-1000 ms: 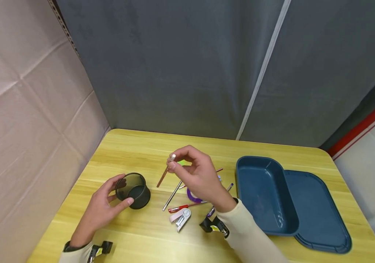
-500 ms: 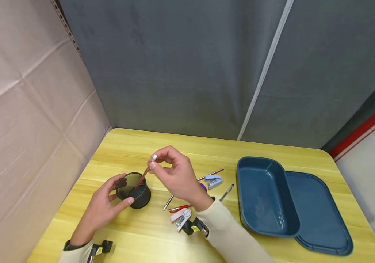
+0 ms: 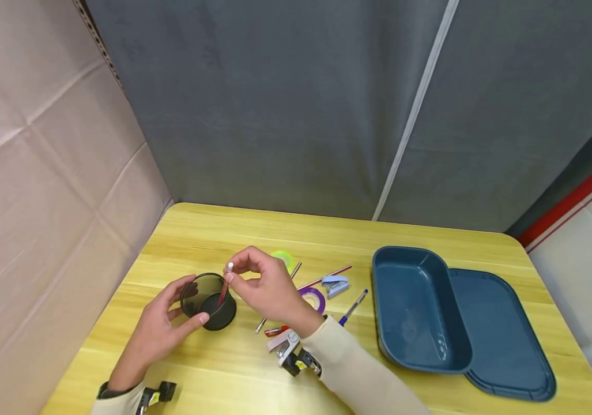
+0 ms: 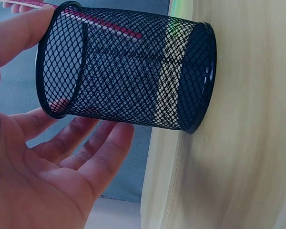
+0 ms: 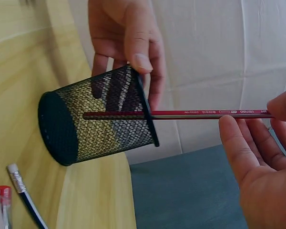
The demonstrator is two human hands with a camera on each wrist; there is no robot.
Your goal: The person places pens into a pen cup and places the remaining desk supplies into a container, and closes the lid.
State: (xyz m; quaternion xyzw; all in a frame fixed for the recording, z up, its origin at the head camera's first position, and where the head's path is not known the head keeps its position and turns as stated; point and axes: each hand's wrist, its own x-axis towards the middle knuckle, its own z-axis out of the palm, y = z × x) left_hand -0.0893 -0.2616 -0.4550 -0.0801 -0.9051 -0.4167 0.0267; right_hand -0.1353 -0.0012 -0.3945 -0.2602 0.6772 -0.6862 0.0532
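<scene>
My left hand (image 3: pixel 158 328) holds a black mesh pen cup (image 4: pixel 124 67) upright on the table, thumb at the rim and fingers along the far side. With thumb and fingers, my right hand (image 3: pixel 270 291) pinches a red pencil (image 5: pixel 200 114) near its white-tipped upper end. The pencil's lower part is inside the cup, seen through the mesh in both wrist views, and its tip hangs above the cup's bottom. Right of the cup, partly under my right forearm, lie a red pen (image 3: pixel 274 332) and a pale pink stapler (image 3: pixel 278 341).
Behind my right hand lie a green tape roll (image 3: pixel 283 257), a purple tape roll (image 3: pixel 319 298), another red pencil (image 3: pixel 334 273), a light-blue stapler (image 3: pixel 335 286) and a blue pen (image 3: pixel 354 306). An open dark-blue box (image 3: pixel 377 311) and its lid (image 3: pixel 513 340) occupy the table's right side.
My right hand has moved left and brought the red pencil from over the table into the cup's mouth, then lower. The left hand and cup have stayed in place.
</scene>
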